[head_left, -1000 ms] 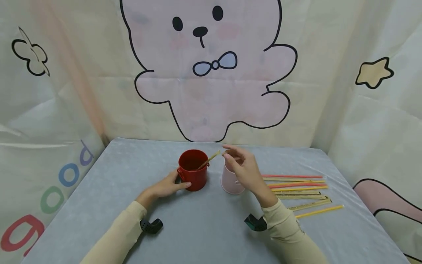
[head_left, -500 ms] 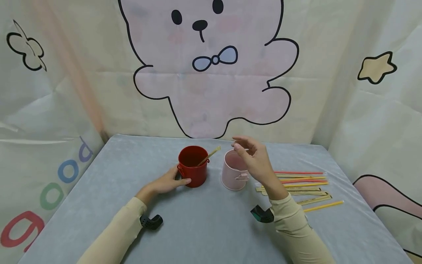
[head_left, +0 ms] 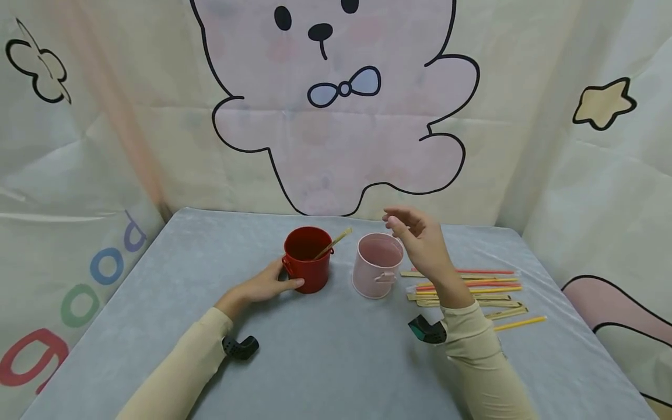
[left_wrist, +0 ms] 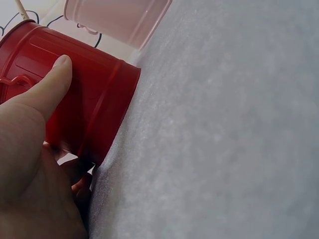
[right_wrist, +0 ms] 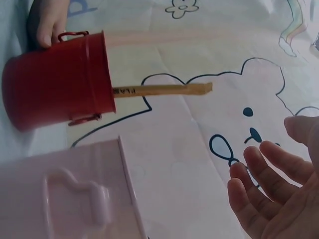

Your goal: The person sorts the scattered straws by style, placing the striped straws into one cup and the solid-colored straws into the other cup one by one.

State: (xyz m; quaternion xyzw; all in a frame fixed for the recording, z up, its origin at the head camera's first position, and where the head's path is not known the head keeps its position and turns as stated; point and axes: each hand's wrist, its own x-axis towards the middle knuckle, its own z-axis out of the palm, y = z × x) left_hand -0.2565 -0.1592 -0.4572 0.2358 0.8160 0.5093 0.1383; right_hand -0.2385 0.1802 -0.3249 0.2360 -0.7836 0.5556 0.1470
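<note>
My left hand (head_left: 265,286) grips the red bucket (head_left: 308,279) low on its left side. In the left wrist view its thumb (left_wrist: 56,82) lies across the bucket's wall, with the other fingers partly hidden behind. A tan paper-wrapped straw (right_wrist: 162,90) printed with dark letters leans in the red bucket, its upper end sticking out past the rim. To the right stands a pale pink bucket (head_left: 371,273) with a small handle, no straw showing in it. My right hand (head_left: 425,245) hovers above and right of the pink bucket, fingers loosely bent and nothing in them.
Right of the pink bucket lie several straws: a red straw (head_left: 488,271), a yellow straw (head_left: 520,324) and tan wrapped ones (head_left: 508,313) among them. My right forearm (head_left: 478,350) covers part of the pile. A printed curtain (head_left: 336,151) rises behind the table (head_left: 315,373).
My right hand has moved right, away from the straw's end and past the pink bucket, uncovering that bucket's rim and handle. The left hand stays on the red bucket. The head view has tilted slightly.
</note>
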